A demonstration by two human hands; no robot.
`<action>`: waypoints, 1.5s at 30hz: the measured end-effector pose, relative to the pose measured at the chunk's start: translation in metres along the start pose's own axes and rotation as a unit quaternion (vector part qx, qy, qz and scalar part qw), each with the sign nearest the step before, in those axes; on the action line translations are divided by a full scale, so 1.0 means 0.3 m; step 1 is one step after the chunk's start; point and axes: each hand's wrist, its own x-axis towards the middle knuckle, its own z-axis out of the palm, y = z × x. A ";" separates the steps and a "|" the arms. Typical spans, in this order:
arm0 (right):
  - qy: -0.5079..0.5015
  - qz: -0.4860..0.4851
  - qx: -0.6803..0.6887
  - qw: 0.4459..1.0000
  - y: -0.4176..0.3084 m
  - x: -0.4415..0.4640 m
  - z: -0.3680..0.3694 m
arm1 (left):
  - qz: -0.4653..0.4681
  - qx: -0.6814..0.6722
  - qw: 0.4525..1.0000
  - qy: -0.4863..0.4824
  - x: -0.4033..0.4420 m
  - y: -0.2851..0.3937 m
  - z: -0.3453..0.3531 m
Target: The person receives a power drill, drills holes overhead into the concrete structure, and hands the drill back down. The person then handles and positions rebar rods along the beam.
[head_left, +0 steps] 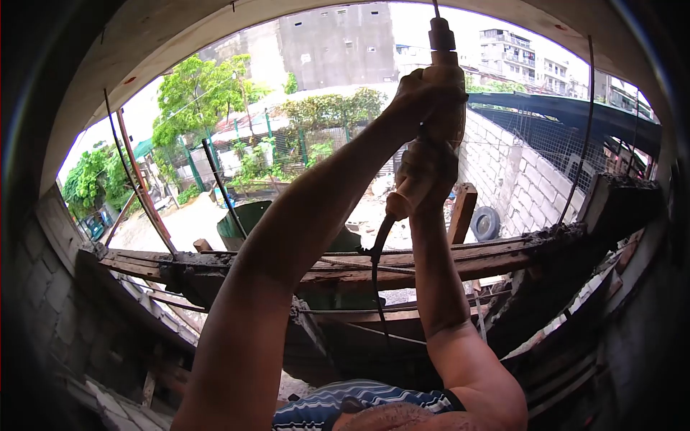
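Outside, a tall grey building (338, 54) stood beyond the trees (190, 97), and a block wall (496, 154) ran along the right. Nearer, a rough wooden beam (496, 263) crossed below the arms, with a tire (486, 224) visible past it. Above the beam, in both raised hands, a power drill (451, 126) pointed upward. The left hand (420, 92) had its fingers wrapped around the drill's upper body; just beneath, the right hand (429, 172) had its fingers curled around the rear handle. A dark cord (376, 276) hung from the handle, and a thin bit (435, 9) ran out of view at the top.
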 end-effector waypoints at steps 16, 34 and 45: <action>-0.009 0.021 0.015 1.000 -0.001 0.003 0.007 | 0.010 0.015 1.000 0.013 -0.010 0.009 0.012; -0.009 0.021 0.049 0.999 0.000 0.007 -0.001 | 0.047 -0.020 0.999 0.008 0.009 -0.003 0.006; -0.019 -0.045 0.004 0.999 0.009 0.011 -0.027 | 0.049 -0.009 0.999 -0.016 0.050 -0.048 -0.020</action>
